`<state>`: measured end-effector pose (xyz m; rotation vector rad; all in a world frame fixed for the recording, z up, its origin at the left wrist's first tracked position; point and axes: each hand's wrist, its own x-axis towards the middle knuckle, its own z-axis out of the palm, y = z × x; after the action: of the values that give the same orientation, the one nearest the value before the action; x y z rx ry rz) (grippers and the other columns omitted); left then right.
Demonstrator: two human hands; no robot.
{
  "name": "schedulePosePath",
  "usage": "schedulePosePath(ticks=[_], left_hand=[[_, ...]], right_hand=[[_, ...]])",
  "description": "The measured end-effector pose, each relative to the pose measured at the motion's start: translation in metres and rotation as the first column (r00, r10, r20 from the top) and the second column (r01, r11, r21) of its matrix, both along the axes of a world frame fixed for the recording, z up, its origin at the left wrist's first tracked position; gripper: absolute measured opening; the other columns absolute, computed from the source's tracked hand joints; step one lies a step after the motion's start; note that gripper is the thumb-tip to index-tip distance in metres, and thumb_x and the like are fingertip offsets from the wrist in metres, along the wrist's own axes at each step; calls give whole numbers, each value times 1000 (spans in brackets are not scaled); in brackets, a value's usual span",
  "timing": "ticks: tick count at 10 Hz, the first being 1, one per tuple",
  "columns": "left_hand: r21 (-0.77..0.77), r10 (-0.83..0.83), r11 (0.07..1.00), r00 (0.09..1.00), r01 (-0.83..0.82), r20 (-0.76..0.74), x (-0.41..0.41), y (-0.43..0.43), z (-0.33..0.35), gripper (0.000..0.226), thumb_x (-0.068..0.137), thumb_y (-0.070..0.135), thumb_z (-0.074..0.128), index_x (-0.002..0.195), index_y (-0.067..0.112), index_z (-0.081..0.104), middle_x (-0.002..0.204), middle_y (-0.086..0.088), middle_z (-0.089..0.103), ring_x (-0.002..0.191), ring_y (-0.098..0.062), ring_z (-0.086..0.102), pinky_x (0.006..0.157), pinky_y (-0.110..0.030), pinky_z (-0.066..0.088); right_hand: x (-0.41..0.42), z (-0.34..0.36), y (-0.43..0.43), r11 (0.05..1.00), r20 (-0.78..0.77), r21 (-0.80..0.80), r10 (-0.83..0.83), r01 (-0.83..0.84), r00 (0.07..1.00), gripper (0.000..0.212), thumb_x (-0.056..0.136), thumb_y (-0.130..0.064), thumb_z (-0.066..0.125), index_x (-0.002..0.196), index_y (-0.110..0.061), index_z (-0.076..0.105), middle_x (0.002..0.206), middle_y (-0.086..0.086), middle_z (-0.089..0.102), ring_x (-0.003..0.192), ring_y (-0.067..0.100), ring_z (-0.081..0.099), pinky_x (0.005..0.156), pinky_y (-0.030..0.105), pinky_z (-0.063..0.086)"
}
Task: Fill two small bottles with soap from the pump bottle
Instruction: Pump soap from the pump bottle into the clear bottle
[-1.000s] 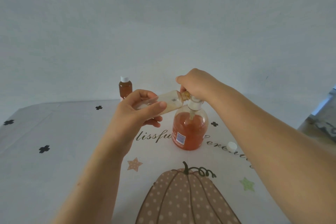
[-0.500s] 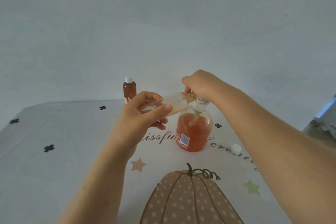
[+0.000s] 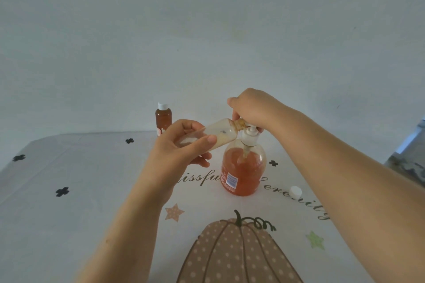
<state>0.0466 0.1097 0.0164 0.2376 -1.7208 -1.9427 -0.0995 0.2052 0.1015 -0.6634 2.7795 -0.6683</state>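
Head view, left hand (image 3: 181,145): grips small bottle (image 3: 220,132) tilted, so its mouth meets the spout.
Right hand (image 3: 250,110): curled over pump bottle (image 3: 243,170) top, for pressing.
Cap (image 3: 295,191): off, parked nearby on the surface (image 3: 92,190).

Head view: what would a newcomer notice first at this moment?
At centre, the left hand holds a small clear bottle tilted, its mouth at the spout of the pump bottle of orange soap, while the right hand sits curled over the pump head. Behind to the left stands a capped small bottle full of amber soap, and a loose white cap lies on the tablecloth right of the pump bottle.
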Motion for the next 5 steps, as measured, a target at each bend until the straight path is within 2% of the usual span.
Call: schedulePosePath(ticks=[1,2,3,4,5], left_hand=[[-4,-2,1000,1000,2,2,0,-1,0,45,65,27,79,101,5,63,79,2,70,67,-22,67,68,-36,59],[-10,-9,1000,1000,9,11,0,0,0,47,64,28,79,102,5,63,81,1,70,67,-22,68,68,-35,60],[-6,-7,1000,1000,7,21,-1,-1,-1,48,64,28,79,102,4,63,82,0,70,67,-22,68,68,-35,60],[-22,12,1000,999,-11,31,-1,-2,-3,41,68,23,80,101,5,64,80,2,70,66,-22,69,70,-37,61],[-37,22,999,999,-21,42,-2,-3,-3,44,64,27,80,100,6,64,78,6,71,66,-22,69,73,-40,61]], right_hand=[[-4,-2,2,1000,-14,6,9,-9,1000,40,105,-22,37,115,0,69,67,9,59,56,23,54,70,33,49],[-6,-5,5,997,-21,-32,73,-74,997,40,107,-24,38,118,2,67,68,4,52,55,18,48,56,28,44],[-6,-9,9,994,-33,-15,104,-105,994,40,108,-25,39,117,0,68,68,3,50,57,20,49,55,31,43],[-4,-11,10,997,-18,9,80,-80,997,37,109,-17,37,123,0,67,86,10,55,81,26,52,72,33,44],[-3,-10,11,990,-78,104,107,-99,991,37,109,-15,36,125,0,65,98,12,53,89,25,48,77,32,41]])
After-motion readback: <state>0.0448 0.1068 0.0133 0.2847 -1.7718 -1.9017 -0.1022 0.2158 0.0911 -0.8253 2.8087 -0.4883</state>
